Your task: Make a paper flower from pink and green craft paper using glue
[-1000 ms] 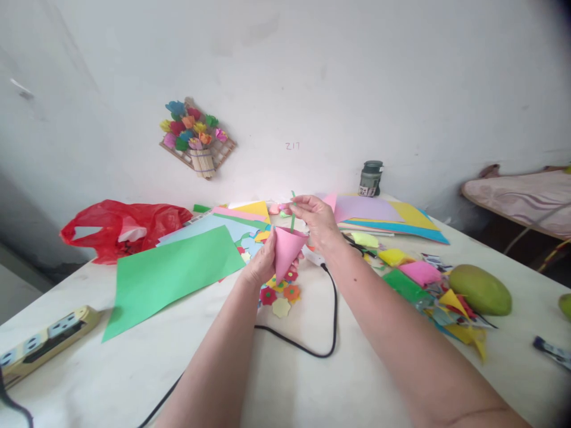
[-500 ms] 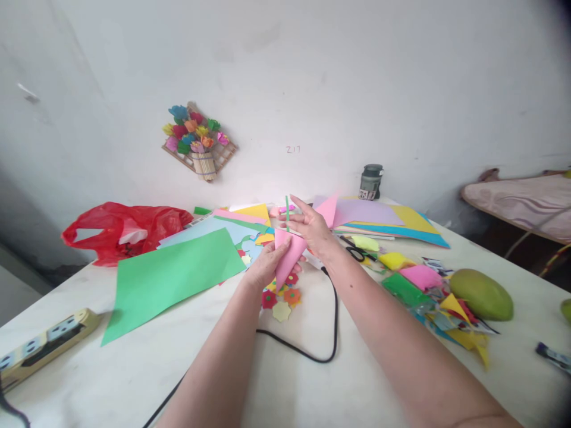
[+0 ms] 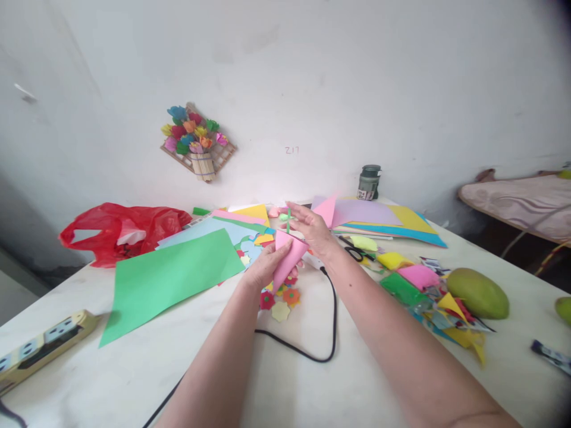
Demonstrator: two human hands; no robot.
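Note:
My left hand is wrapped round a pink paper cone, its point toward me and its open mouth facing up and away. A thin green paper strip rises upright from the cone's mouth. My right hand has its fingers closed about the top of this strip, just above the rim. The strip's lower end is hidden inside the cone. Several small paper flowers in red, orange and pale yellow lie on the table under my hands.
Green paper and a red plastic bag lie left, beyond a power strip. A black cable loops near my wrists. Scissors, clay packets, a mango and coloured sheets are right.
My right hand has moved slightly down toward the cone's mouth, and less of the green strip shows above the rim. The left hand keeps its grip, with the cone turned a little.

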